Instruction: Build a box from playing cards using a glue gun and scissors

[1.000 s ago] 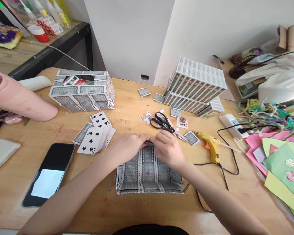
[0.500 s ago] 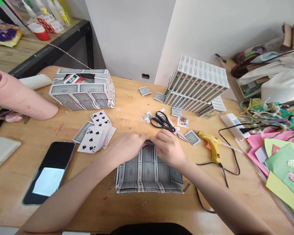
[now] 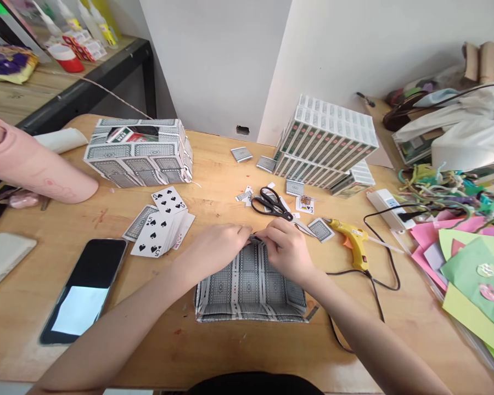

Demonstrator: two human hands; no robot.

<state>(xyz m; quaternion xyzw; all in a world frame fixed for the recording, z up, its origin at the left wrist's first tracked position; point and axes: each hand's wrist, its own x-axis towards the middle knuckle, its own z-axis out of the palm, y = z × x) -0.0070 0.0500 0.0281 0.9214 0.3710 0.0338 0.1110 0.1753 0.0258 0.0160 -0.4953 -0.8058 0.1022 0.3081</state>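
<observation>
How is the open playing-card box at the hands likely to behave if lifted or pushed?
The open playing-card box is probably light for its size, being hollow and thin-walled. It may flex at the seams, since it looks pieced together from playing cards. Pushed, it would likely slide rather than roll, having flat sides.

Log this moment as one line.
left hand: pinching open card box at far edge; right hand: pinching same edge; scissors: beyond box; glue gun: right of box

card tray [image 3: 250,282]: grey-white patterned; glue gun [image 3: 357,245]: yellow; scissor handles [image 3: 283,213]: black
</observation>
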